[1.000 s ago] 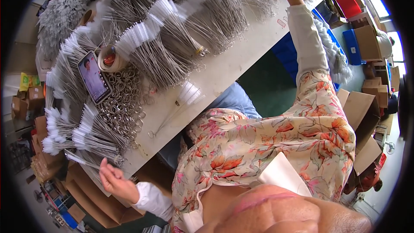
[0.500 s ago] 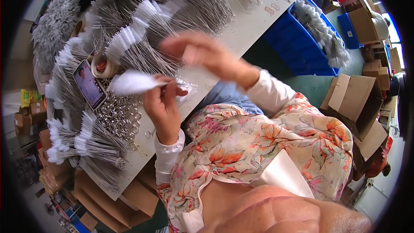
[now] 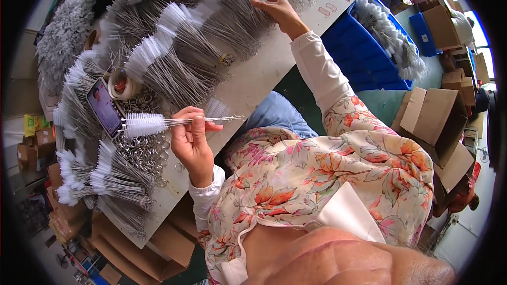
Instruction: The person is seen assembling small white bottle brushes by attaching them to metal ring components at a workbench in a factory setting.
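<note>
My left hand (image 3: 193, 140) is closed around the wire stems of a small bunch of tube brushes (image 3: 145, 125). Their white bristle heads point left and the looped wire ends stick out to the right, above the near edge of the table. Farther off, my right hand (image 3: 282, 13) has its fingers stretched towards a big pile of similar brushes (image 3: 240, 18), fingertips at the stems; nothing shows in its grip. More bundles of brushes (image 3: 166, 60) lie between the two hands. Beside the held bunch is a heap of metal split rings (image 3: 145, 153).
A phone (image 3: 105, 108) with a lit screen leans by a tape roll (image 3: 122, 85) among the brushes on the white table (image 3: 266, 74). Right of the table stands a blue bin (image 3: 351, 42) holding more brushes. Cardboard boxes (image 3: 430, 119) stand on the floor at right and below the table.
My right hand has moved away from the left hand, up and right to the far brush pile. The brushes in my left hand, blurred before, now lie level and sharp.
</note>
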`<state>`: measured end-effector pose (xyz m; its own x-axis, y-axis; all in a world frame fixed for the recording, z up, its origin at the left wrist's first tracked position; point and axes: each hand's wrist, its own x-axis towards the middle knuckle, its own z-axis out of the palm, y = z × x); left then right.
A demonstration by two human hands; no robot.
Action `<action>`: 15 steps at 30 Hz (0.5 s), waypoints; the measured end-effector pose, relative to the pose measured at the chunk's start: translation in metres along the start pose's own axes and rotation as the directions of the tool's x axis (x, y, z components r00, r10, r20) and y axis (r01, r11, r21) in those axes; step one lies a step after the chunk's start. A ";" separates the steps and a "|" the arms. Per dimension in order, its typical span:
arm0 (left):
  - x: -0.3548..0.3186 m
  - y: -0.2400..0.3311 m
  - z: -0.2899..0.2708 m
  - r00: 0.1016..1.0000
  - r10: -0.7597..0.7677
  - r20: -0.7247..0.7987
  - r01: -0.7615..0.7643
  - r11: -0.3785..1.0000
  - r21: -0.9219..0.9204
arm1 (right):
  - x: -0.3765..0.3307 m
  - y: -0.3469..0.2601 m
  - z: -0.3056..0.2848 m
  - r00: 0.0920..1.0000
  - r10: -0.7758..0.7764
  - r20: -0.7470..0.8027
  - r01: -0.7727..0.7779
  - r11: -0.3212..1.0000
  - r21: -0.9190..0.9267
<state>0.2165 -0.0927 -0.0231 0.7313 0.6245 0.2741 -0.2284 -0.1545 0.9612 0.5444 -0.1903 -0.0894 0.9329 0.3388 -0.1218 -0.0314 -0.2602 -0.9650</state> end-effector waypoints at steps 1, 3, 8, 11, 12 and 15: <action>-0.001 -0.001 0.000 1.000 -0.007 -0.005 0.007 1.000 -0.005 | 0.006 0.006 -0.001 1.000 -0.001 -0.003 0.001 1.000 -0.001; -0.001 -0.001 0.000 1.000 -0.014 -0.013 0.014 1.000 -0.011 | 0.014 0.013 -0.001 0.957 -0.035 0.289 0.002 0.993 0.114; -0.005 -0.007 -0.006 0.999 -0.051 -0.013 0.051 0.999 -0.018 | -0.016 -0.010 0.021 0.926 -0.369 0.083 0.378 0.891 -0.253; -0.006 -0.005 -0.006 0.997 -0.072 -0.008 0.072 0.997 -0.029 | -0.018 -0.006 0.040 0.749 -0.596 0.288 0.594 0.413 -0.690; -0.006 -0.008 -0.006 0.997 -0.077 -0.009 0.076 0.997 -0.030 | -0.029 -0.005 0.056 0.767 -0.596 0.236 0.578 0.484 -0.657; -0.005 -0.011 -0.003 0.996 -0.093 0.002 0.093 0.994 -0.060 | -0.066 -0.002 0.085 0.760 -0.622 0.189 0.531 0.427 -0.732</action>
<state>0.2135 -0.0922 -0.0356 0.7506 0.6349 0.1832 -0.1972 -0.0494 0.9791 0.4526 -0.1352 -0.0991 0.6608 0.5905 0.4634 0.7448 -0.5927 -0.3068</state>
